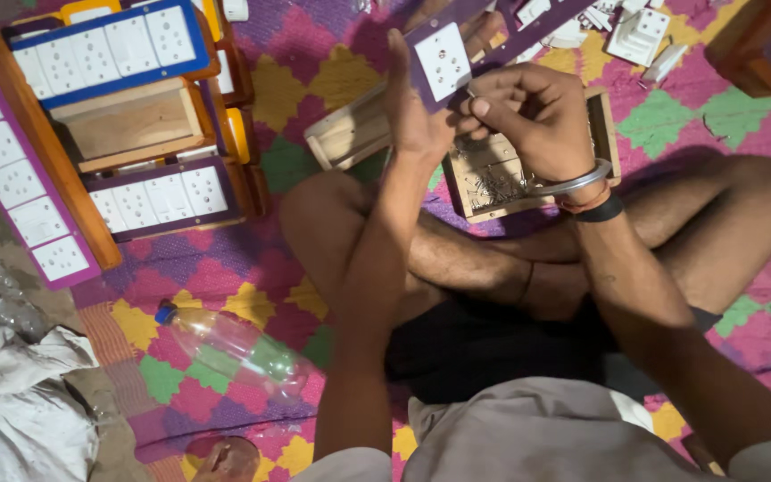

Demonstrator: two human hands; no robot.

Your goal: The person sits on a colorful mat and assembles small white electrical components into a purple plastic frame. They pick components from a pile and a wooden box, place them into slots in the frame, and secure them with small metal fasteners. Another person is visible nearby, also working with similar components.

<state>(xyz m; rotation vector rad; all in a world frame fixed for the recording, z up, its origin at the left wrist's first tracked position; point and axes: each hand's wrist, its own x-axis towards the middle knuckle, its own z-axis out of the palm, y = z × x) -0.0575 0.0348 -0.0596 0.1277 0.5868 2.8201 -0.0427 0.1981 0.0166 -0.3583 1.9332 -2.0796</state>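
1. Patterned floor mat (314, 62) in pink, green and yellow lies under a cross-legged person.
2. Left hand (412, 112) grips a purple panel with a white socket plate (443, 61), raised over the lap.
3. Right hand (533, 116), fingers pinched shut, touches the panel's edge; what they pinch is too small to tell.
4. Shallow wooden tray of small metal screws (493, 183) lies just below.
5. Clear plastic bottle with a blue cap (234, 348) lies near the left knee.

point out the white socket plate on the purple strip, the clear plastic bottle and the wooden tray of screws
white socket plate on the purple strip (443, 61), head view, plate's face
clear plastic bottle with blue cap (236, 350), head view, mid body
wooden tray of screws (493, 183), head view, tray floor
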